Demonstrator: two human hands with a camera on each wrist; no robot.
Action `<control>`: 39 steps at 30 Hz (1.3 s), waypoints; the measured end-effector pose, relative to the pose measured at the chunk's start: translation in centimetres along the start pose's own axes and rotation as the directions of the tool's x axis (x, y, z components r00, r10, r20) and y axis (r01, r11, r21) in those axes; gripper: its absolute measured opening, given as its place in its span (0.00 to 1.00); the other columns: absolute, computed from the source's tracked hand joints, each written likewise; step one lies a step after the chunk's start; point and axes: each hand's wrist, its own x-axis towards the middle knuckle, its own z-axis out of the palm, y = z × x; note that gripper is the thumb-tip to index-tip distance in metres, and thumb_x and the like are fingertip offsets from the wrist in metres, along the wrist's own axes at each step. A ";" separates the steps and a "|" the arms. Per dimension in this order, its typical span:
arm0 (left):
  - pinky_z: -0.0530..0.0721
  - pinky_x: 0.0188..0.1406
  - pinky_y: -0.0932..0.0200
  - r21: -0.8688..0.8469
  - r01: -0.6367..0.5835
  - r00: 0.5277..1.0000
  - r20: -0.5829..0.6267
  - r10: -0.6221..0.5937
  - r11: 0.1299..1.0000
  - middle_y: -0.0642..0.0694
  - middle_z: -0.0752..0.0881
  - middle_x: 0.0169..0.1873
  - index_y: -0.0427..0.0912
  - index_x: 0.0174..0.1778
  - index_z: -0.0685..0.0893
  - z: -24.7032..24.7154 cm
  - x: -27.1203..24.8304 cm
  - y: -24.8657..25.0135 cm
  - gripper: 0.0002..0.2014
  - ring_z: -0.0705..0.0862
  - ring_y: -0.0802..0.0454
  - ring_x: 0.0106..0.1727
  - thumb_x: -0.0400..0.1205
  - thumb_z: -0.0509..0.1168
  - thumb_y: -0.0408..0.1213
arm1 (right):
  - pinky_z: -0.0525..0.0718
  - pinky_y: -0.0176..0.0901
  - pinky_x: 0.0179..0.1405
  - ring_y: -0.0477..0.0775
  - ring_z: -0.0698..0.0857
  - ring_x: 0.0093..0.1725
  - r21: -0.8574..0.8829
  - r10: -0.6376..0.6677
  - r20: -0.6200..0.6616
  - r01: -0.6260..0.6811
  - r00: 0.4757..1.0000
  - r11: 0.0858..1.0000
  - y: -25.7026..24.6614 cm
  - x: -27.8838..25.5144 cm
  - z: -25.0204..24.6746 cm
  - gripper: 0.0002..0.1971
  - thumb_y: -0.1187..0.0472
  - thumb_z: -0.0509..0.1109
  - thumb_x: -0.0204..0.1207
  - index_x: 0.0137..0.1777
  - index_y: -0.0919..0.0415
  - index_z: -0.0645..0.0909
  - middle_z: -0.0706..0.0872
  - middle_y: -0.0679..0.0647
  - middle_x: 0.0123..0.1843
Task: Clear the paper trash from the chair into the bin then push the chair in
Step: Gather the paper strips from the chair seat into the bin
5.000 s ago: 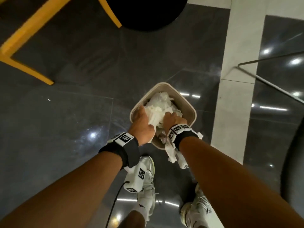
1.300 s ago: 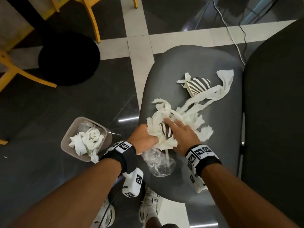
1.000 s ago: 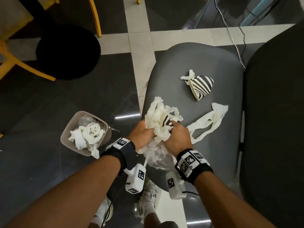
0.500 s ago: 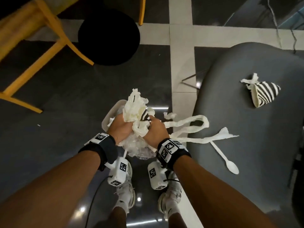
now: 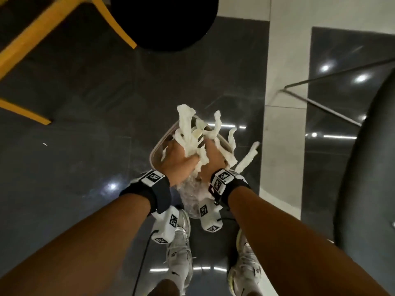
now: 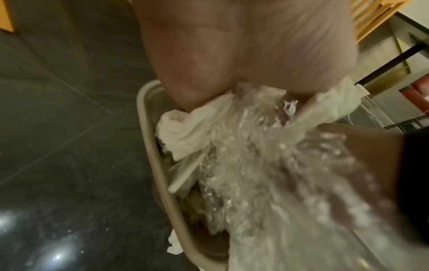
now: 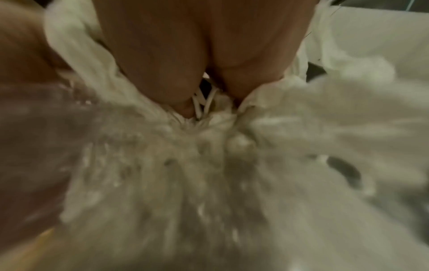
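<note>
Both hands clutch one wad of white paper trash (image 5: 192, 137) directly over the beige bin (image 5: 158, 146) on the floor. My left hand (image 5: 177, 159) grips the wad's left side, my right hand (image 5: 211, 157) its right side. Loose paper strips (image 5: 245, 161) trail to the right, and crinkled clear plastic (image 5: 190, 197) hangs below the wrists. The left wrist view shows the bin rim (image 6: 148, 146) with paper (image 6: 181, 135) and plastic (image 6: 255, 174) under the palm. The right wrist view is filled with blurred paper (image 7: 232, 146). The grey chair's seat edge (image 5: 367, 167) is at far right.
A yellow chair frame (image 5: 25, 39) and a round black table base (image 5: 164, 20) stand at the upper left on the dark glossy floor. A thin metal chair leg (image 5: 320, 103) crosses the pale floor strip (image 5: 282, 124). My shoes (image 5: 179, 253) are just below the bin.
I have turned away from the grey chair and carried the wad left and down over the bin. The trailing strips have come off the seat. The striped cup and spoon have left view.
</note>
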 end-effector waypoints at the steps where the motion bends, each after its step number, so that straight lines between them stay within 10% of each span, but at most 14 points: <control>1: 0.79 0.73 0.46 -0.055 0.068 0.998 0.017 -0.068 0.996 0.55 0.81 0.69 0.55 0.77 0.67 0.8 0.5 -0.5 0.35 0.81 0.51 0.70 0.72 0.64 0.52 | 0.82 0.55 0.69 0.55 0.82 0.65 -0.111 0.023 0.006 -0.022 1.000 0.994 0.9 1.3 0.8 0.25 0.57 0.70 0.79 0.76 0.53 0.70 0.82 0.52 0.68; 4: 0.73 0.75 0.48 -0.059 0.211 0.977 0.021 -0.210 0.976 0.46 0.76 0.75 0.48 0.78 0.57 2.8 2.0 -1.9 0.33 0.77 0.46 0.71 0.77 0.60 0.48 | 0.76 0.60 0.75 0.64 0.74 0.76 -0.441 0.142 0.126 -0.073 0.982 0.894 2.3 4.0 2.1 0.38 0.58 0.75 0.73 0.81 0.61 0.61 0.71 0.61 0.79; 10: 0.70 0.81 0.43 0.216 0.167 0.985 -0.082 -0.153 0.962 0.41 0.69 0.83 0.48 0.88 0.53 3.1 3.7 -5.0 0.45 0.70 0.38 0.82 0.78 0.63 0.62 | 0.57 0.69 0.84 0.68 0.57 0.86 -0.436 0.085 0.315 0.065 0.945 0.898 0.8 2.4 0.5 0.52 0.52 0.72 0.74 0.87 0.51 0.37 0.49 0.57 0.89; 14: 0.73 0.74 0.36 0.587 0.190 0.977 -0.189 -0.095 0.787 0.33 0.71 0.76 0.44 0.86 0.60 2.3 3.1 -3.7 0.42 0.73 0.30 0.75 0.78 0.71 0.52 | 0.70 0.62 0.80 0.62 0.60 0.84 -0.397 -0.121 0.255 0.218 0.959 0.891 -0.1 -0.2 -3.5 0.42 0.57 0.72 0.74 0.86 0.51 0.55 0.57 0.52 0.86; 18: 0.83 0.67 0.38 0.273 0.223 0.972 -0.135 -0.192 0.936 0.38 0.81 0.71 0.40 0.77 0.67 0.9 3.0 -2.6 0.36 0.84 0.35 0.69 0.76 0.73 0.48 | 0.76 0.56 0.76 0.61 0.67 0.80 -0.370 -0.170 0.177 0.226 0.969 0.901 0.8 -2.2 -5.7 0.34 0.63 0.71 0.73 0.80 0.53 0.67 0.64 0.53 0.82; 24: 0.89 0.54 0.44 0.242 0.066 0.990 -0.137 -0.033 0.968 0.50 0.87 0.55 0.51 0.58 0.78 -2.4 1.4 -1.8 0.14 0.87 0.46 0.54 0.76 0.66 0.39 | 0.70 0.68 0.77 0.62 0.60 0.83 -0.577 -0.131 0.287 0.280 0.949 0.767 2.0 -5.1 -5.5 0.46 0.28 0.69 0.65 0.81 0.40 0.58 0.58 0.51 0.85; 29: 0.75 0.66 0.46 0.513 -0.106 0.937 -0.235 0.259 0.852 0.43 0.79 0.67 0.45 0.65 0.81 -3.8 0.9 -2.0 0.22 0.77 0.40 0.67 0.75 0.66 0.27 | 0.83 0.59 0.65 0.62 0.72 0.74 -0.668 -0.030 0.462 0.370 0.887 0.646 1.6 -4.9 -2.1 0.33 0.53 0.73 0.77 0.80 0.44 0.65 0.73 0.57 0.75; 32: 0.77 0.69 0.41 0.426 0.026 0.963 -0.255 0.093 0.904 0.39 0.75 0.74 0.45 0.77 0.72 -3.8 1.1 -3.1 0.27 0.77 0.36 0.72 0.80 0.64 0.30 | 0.85 0.50 0.61 0.57 0.84 0.61 -0.625 -0.041 0.511 0.403 0.859 0.668 0.6 -3.5 -1.0 0.14 0.62 0.66 0.81 0.65 0.54 0.84 0.86 0.55 0.59; 39: 0.88 0.49 0.38 0.234 0.088 0.988 -0.142 -0.056 0.968 0.36 0.88 0.48 0.42 0.64 0.76 -4.2 -0.9 -6.9 0.11 0.88 0.34 0.48 0.87 0.55 0.32 | 0.83 0.56 0.64 0.63 0.86 0.59 -0.420 0.059 -0.012 -0.059 0.998 0.906 -0.9 0.2 -0.5 0.13 0.63 0.62 0.81 0.58 0.67 0.85 0.89 0.61 0.56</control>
